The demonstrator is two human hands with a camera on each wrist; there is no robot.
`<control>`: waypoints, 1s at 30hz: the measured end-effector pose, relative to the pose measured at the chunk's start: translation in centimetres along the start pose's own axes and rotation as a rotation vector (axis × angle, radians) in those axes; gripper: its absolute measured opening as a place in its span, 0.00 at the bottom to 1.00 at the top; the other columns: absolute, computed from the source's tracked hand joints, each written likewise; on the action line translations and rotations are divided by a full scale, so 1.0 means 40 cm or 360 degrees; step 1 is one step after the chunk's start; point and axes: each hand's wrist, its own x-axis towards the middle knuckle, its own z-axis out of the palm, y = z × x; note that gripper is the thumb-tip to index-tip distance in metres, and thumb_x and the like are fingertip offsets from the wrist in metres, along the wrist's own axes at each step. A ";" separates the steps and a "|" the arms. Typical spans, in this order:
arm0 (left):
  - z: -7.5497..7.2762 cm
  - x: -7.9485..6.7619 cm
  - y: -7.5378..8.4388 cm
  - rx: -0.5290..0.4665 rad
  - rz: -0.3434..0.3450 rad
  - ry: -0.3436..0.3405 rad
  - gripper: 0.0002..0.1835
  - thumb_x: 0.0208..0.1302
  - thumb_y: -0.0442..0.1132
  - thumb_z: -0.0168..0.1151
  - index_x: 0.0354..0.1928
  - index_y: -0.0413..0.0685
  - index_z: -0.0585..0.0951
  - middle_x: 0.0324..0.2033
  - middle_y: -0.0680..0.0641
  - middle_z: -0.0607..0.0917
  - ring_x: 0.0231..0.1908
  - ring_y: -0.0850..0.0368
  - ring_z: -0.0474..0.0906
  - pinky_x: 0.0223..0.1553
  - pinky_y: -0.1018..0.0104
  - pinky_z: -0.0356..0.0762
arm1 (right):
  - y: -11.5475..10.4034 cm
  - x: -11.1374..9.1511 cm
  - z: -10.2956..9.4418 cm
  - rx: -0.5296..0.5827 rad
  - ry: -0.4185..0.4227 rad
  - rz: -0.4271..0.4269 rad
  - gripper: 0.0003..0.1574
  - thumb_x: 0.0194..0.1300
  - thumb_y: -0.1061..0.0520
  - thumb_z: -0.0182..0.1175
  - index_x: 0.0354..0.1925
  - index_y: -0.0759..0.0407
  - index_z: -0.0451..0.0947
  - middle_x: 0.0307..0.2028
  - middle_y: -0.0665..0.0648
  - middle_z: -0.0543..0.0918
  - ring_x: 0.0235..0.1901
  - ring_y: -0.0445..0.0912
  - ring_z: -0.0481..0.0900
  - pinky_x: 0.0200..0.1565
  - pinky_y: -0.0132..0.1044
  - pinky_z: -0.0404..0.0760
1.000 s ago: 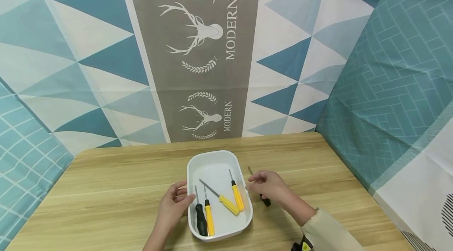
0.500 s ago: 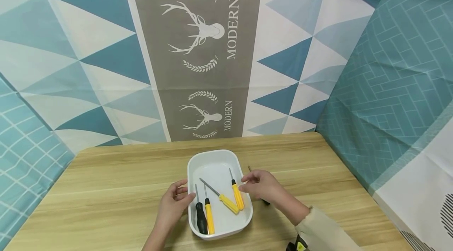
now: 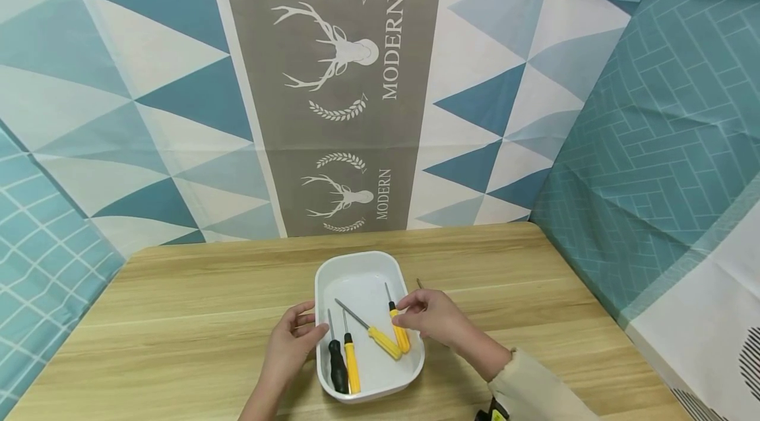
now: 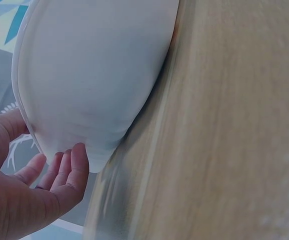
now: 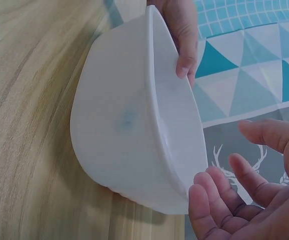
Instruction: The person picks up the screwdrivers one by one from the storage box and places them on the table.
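In the head view, a white plastic tray (image 3: 363, 274) stands on the wooden table with several screwdrivers in it. My left hand (image 3: 287, 346) grips its left wall, thumb over the rim and fingers outside. A black-handled screwdriver (image 3: 338, 368) and a yellow one (image 3: 352, 365) lie along the left side. Another yellow screwdriver (image 3: 384, 343) lies slantwise in the middle. My right hand (image 3: 435, 317) hovers over the right rim, its fingertips by a yellow-handled screwdriver (image 3: 404, 340). In the right wrist view, that hand (image 5: 249, 200) has loosely bent, parted fingers and holds nothing.
A thin metal shaft tip (image 3: 419, 283) shows on the table beyond my right hand; its rest is hidden. A black and yellow object (image 3: 493, 413) is partly covered by the right sleeve (image 3: 537, 385). Patterned cloth (image 3: 344, 91) hangs behind the table (image 3: 208, 302).
My right hand has moved left, from beside the tray's right wall to over its rim, covering more of the screwdriver on the table. The left hand keeps its hold.
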 end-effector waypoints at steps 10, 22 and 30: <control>0.000 0.000 -0.002 -0.0015 0.0005 -0.0005 0.29 0.56 0.35 0.65 0.61 0.43 0.69 0.50 0.35 0.76 0.44 0.52 0.78 0.35 0.68 0.83 | -0.020 0.000 0.029 0.0019 -0.0054 -0.0019 0.19 0.53 0.52 0.68 0.41 0.60 0.78 0.30 0.53 0.76 0.29 0.43 0.72 0.29 0.36 0.78; -0.002 -0.002 -0.003 -0.0023 0.0022 0.0011 0.30 0.55 0.35 0.66 0.60 0.41 0.69 0.50 0.35 0.76 0.43 0.53 0.78 0.34 0.69 0.83 | -0.034 0.001 0.071 0.0045 -0.0078 -0.0006 0.16 0.53 0.53 0.68 0.39 0.59 0.78 0.29 0.53 0.76 0.28 0.43 0.73 0.29 0.38 0.80; 0.001 0.001 -0.007 -0.0008 0.0031 0.0025 0.29 0.55 0.35 0.66 0.60 0.42 0.70 0.49 0.35 0.77 0.43 0.53 0.79 0.35 0.69 0.82 | -0.033 0.006 0.097 0.0000 -0.0105 -0.0006 0.14 0.53 0.52 0.68 0.37 0.56 0.79 0.28 0.53 0.76 0.28 0.44 0.74 0.28 0.38 0.80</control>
